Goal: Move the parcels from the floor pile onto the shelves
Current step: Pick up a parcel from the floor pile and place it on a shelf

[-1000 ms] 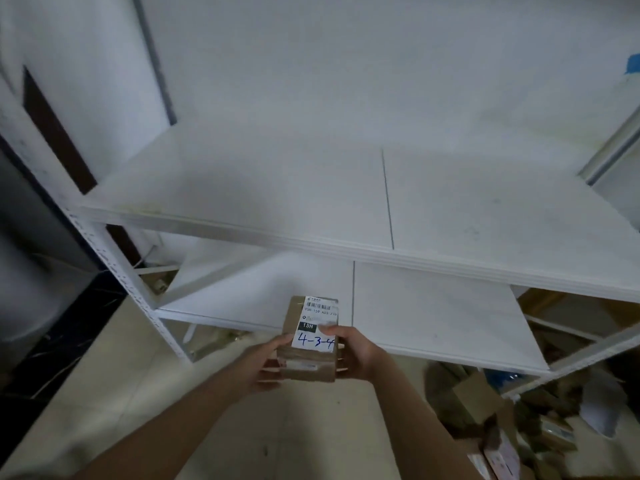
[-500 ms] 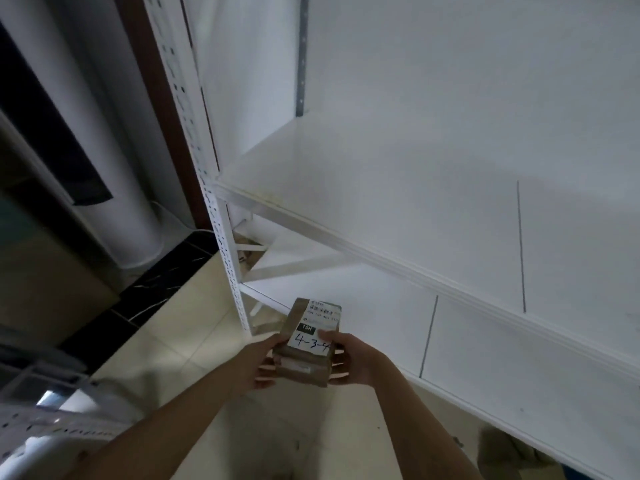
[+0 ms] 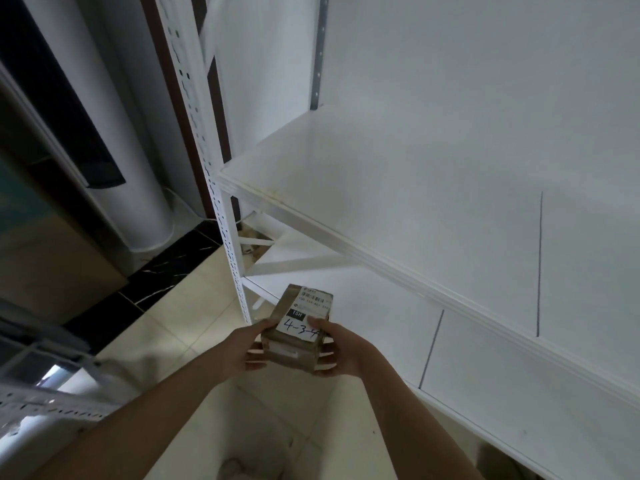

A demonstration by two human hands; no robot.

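A small brown cardboard parcel with a white label marked "4-3-4" is held in front of me, low in the view. My left hand grips its left side and my right hand grips its right side, thumb on the label. The parcel hovers in front of the lower white shelf. The upper white shelf stretches to the right with nothing on it. The floor pile is out of view.
A perforated white upright post marks the rack's left front corner. A white cylindrical unit stands at left on a black marble strip. Part of another white rack lies at lower left. Pale floor tiles lie below my arms.
My view has swung left along the rack; the floor pile at right has left the frame. Both hands keep holding the parcel, now nearer the rack's left post.
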